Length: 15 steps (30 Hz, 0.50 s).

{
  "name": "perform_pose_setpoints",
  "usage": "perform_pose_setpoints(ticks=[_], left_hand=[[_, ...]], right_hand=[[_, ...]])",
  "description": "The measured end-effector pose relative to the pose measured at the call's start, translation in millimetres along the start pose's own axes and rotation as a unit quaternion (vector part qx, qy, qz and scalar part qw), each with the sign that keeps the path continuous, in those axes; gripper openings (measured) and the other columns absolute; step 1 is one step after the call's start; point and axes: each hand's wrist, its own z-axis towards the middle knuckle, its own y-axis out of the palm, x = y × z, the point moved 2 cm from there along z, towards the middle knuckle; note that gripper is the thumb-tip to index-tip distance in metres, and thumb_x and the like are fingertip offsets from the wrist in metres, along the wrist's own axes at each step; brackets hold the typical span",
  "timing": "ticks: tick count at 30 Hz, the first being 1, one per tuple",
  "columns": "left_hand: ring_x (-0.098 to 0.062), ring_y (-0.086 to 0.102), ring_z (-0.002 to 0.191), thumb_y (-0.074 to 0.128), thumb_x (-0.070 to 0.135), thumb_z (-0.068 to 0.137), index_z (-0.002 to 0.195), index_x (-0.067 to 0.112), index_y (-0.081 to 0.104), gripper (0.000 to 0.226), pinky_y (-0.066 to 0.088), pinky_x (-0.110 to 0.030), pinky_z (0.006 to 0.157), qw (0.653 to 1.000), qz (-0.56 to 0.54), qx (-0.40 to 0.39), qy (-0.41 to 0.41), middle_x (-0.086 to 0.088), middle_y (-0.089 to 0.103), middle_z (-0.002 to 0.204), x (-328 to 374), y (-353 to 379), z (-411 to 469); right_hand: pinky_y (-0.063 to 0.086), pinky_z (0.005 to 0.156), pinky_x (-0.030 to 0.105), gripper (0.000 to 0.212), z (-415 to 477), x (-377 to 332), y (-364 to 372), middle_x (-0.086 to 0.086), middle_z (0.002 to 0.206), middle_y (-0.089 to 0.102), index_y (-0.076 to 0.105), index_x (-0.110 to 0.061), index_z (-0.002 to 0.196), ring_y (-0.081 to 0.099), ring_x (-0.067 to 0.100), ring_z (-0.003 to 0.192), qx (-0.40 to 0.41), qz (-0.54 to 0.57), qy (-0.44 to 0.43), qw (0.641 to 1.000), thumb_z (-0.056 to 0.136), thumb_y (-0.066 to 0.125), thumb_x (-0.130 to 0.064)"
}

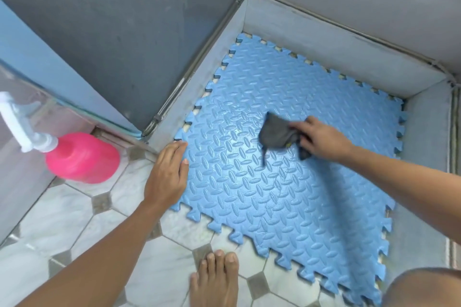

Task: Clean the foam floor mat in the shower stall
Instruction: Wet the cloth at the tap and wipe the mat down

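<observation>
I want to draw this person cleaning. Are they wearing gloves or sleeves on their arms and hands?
No. No sleeves show: the left arm and right arm are bare to the picture's edge. The left hand and right hand wear no gloves, and no rings, watch or bracelet show.

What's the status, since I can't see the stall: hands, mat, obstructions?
Left hand open, flat at mat edge. Right hand grips rag on mat. Pink jug off mat, clear.
</observation>
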Motion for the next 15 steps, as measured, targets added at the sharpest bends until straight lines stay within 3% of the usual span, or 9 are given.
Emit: perform_pose_setpoints(ticks=[4,7,10,13,15], left_hand=[[-0.032,0.051,0.131,0.049,0.002,0.094,0.133,-0.004,0.063,0.042,0.032,-0.033,0.120,1.000,0.019,0.001,0.000,-0.018,0.059,0.137,-0.4,2.3,-1.0],[-0.031,0.051,0.132,0.049,-0.001,0.093,0.134,-0.003,0.063,0.043,0.035,-0.037,0.119,1.000,0.022,0.003,0.006,-0.018,0.059,0.137,0.7,2.1,-0.6],[-0.031,0.051,0.132,0.048,-0.002,0.091,0.135,-0.003,0.063,0.046,0.036,-0.037,0.118,1.000,0.021,0.004,0.001,-0.018,0.059,0.138,0.2,1.7,-0.7],[-0.031,0.051,0.134,0.048,-0.001,0.092,0.136,-0.002,0.062,0.047,0.037,-0.037,0.118,1.000,0.021,0.001,-0.009,-0.017,0.058,0.140,0.0,2.1,-1.3],[-0.032,0.051,0.134,0.049,-0.002,0.092,0.137,-0.002,0.062,0.047,0.037,-0.038,0.118,1.000,0.021,0.002,-0.008,-0.016,0.059,0.140,-1.6,3.1,-1.5]], right_hand=[[0.046,0.096,0.049,0.062,31.8,58.7,-17.0,0.019,0.137,0.038,0.032,-0.032,0.152,0.057,0.049,0.106,0.082,0.030,0.292,0.953,0.094,0.054,-0.029],[0.040,0.106,0.047,0.064,60.6,29.7,-7.4,0.018,0.154,0.026,0.032,-0.023,0.156,0.051,0.049,0.122,0.078,0.070,0.336,0.936,0.096,0.052,-0.034],[0.045,0.102,0.043,0.057,77.1,-37.7,3.6,0.015,0.146,0.037,0.043,-0.028,0.150,0.057,0.043,0.116,0.078,0.084,0.230,0.967,0.094,0.055,-0.032],[0.053,0.084,0.039,0.054,54.7,-113.2,23.3,0.006,0.130,0.048,0.047,-0.038,0.144,0.064,0.034,0.097,0.014,0.056,0.025,0.998,0.091,0.056,-0.032],[0.052,0.069,0.035,0.052,18.3,-147.5,37.9,0.002,0.117,0.051,0.051,-0.036,0.142,0.060,0.023,0.085,-0.055,0.042,-0.134,0.989,0.091,0.059,-0.031]])
